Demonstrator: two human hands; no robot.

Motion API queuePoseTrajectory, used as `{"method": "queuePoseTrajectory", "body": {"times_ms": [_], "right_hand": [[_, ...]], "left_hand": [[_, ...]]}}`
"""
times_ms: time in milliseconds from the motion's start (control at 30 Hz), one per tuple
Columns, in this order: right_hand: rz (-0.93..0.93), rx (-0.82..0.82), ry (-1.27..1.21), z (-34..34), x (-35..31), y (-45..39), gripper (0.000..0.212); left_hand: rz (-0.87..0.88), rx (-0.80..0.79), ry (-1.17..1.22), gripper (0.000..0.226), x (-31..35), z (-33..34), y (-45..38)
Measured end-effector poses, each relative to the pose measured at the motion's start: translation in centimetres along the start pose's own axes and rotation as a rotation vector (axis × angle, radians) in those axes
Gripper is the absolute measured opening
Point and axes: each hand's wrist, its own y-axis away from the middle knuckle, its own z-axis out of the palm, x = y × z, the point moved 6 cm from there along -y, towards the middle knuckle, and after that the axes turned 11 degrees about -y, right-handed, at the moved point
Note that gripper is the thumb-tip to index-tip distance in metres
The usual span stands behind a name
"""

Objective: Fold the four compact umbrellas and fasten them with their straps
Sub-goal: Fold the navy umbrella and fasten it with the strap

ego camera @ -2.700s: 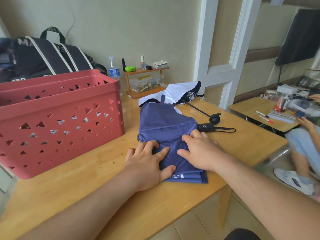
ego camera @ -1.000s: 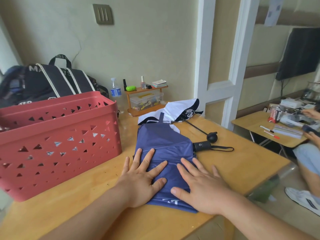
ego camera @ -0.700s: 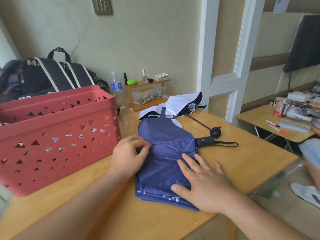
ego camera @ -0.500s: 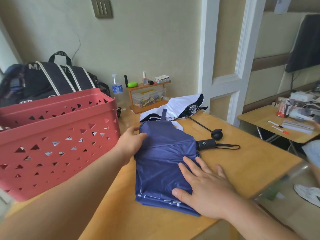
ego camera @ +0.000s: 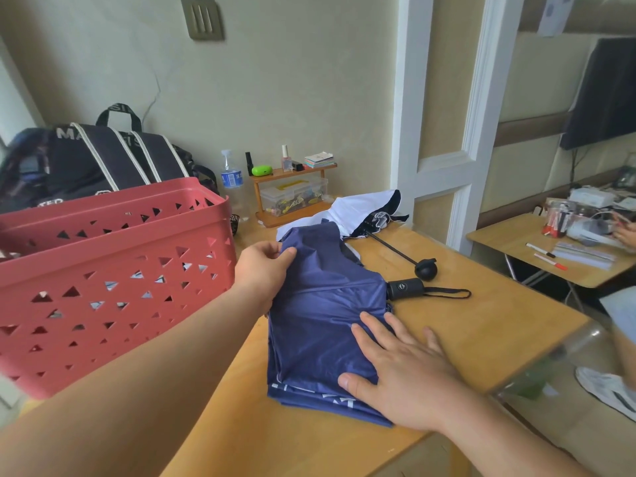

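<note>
A navy blue compact umbrella (ego camera: pixel 320 321) lies flattened on the wooden table (ego camera: pixel 464 325), its black handle (ego camera: pixel 406 289) with a wrist loop sticking out to the right. My right hand (ego camera: pixel 399 366) lies flat with spread fingers on the near right part of the canopy. My left hand (ego camera: pixel 263 271) pinches the far left edge of the blue fabric and lifts it a little. Behind it a white and dark umbrella (ego camera: pixel 361 211) lies loose, its thin shaft ending in a round black knob (ego camera: pixel 425 268).
A large red perforated basket (ego camera: pixel 110 266) stands on the table at the left, with a dark bag (ego camera: pixel 96 160) behind it. A water bottle (ego camera: pixel 232 182) and a small wooden shelf (ego camera: pixel 292 191) stand at the back. A second table (ego camera: pixel 557 249) with another person is at the right.
My left hand has slid from the near canopy up along its left side and now grips the far left edge, raising it. My right hand stayed pressed flat on the fabric.
</note>
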Motion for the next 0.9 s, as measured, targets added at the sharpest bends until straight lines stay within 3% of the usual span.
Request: {"method": "queuePoseTrajectory", "body": {"times_ms": [200, 400, 567, 633, 767, 900], "right_hand": [[-0.001, 0.008, -0.018, -0.1, 0.0, 0.1, 0.092], [-0.066, 0.108, -0.07, -0.3, 0.1, 0.6, 0.09], [-0.128, 0.194, -0.076, -0.5, -0.2, 0.8, 0.082], [-0.175, 0.285, -0.173, -0.9, -0.3, 0.9, 0.069], [-0.15, 0.687, -0.587, -3.9, 1.6, 1.8, 0.034], [-0.125, 0.753, -0.535, -6.0, 1.5, 1.2, 0.04]], "left_hand": [[0.082, -0.017, 0.107, 0.028, 0.4, -1.2, 2.3], [0.162, 0.037, 0.202, 0.015, -1.4, -2.4, 7.4], [0.207, 0.066, 0.14, 0.006, -3.7, -2.5, 10.2], [0.241, 0.09, 0.138, 0.007, -3.3, -2.9, 10.2], [0.284, 0.095, 0.094, 0.003, -3.4, -2.7, 10.2], [0.358, 0.089, 0.068, 0.006, -3.1, -2.5, 10.5]]}}
